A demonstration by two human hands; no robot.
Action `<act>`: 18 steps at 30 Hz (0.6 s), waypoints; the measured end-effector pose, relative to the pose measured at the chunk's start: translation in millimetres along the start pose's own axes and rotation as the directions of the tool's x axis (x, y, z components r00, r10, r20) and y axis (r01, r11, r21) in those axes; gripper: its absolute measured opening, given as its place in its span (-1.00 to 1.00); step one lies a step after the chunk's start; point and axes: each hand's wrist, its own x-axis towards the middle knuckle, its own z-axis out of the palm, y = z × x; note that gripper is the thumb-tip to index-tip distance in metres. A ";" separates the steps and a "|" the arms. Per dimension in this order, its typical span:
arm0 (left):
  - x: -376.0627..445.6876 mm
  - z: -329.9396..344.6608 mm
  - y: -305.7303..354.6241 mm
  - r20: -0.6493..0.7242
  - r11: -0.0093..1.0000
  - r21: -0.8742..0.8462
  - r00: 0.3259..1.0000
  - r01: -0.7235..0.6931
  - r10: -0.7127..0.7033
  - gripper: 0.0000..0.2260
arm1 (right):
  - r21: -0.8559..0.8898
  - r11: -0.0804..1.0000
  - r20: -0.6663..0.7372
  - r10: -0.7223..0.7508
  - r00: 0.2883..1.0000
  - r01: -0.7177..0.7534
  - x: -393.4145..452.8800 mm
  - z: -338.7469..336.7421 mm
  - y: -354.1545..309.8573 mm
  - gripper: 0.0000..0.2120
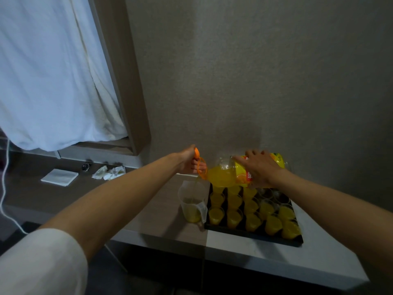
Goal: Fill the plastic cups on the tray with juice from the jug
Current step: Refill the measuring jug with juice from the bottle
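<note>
Left hand (188, 161): fingers curled round the orange handle (201, 167) at the neck of a large juice bottle (238, 173), orange cap (196, 152) pinched there too. Right hand (260, 170): fingers spread and wrapped over the bottle's labelled body, held on its side above the tray's (253, 235) far edge. Thin stream falling into the clear jug (192, 204), standing on the desk (161, 211) just left of the tray, partly filled. Plastic cups (252, 211) in rows on the black tray, most holding juice.
</note>
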 end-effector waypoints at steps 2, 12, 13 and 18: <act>-1.1 0.6 0.2 -0.006 1.000 0.003 1.000 0.001 -0.001 -0.75 | -0.004 1.000 0.003 0.003 1.000 -0.003 0.0 -0.4 -0.5 0.15; -2.2 0.7 -2.0 -0.022 0.999 0.050 1.000 -0.018 0.019 -0.47 | -0.005 1.000 0.005 0.003 1.000 -0.002 -0.6 -1.2 -2.2 0.13; -2.4 1.0 -1.6 -0.024 0.999 0.049 0.999 -0.022 0.023 -0.47 | -0.005 1.000 0.005 0.002 1.000 -0.002 -0.2 -1.5 -2.2 0.13; 0.4 -0.6 -1.3 -0.009 1.000 0.027 1.000 -0.001 0.001 -0.49 | -0.014 1.000 0.002 0.004 1.000 -0.004 0.8 -1.7 -1.5 0.14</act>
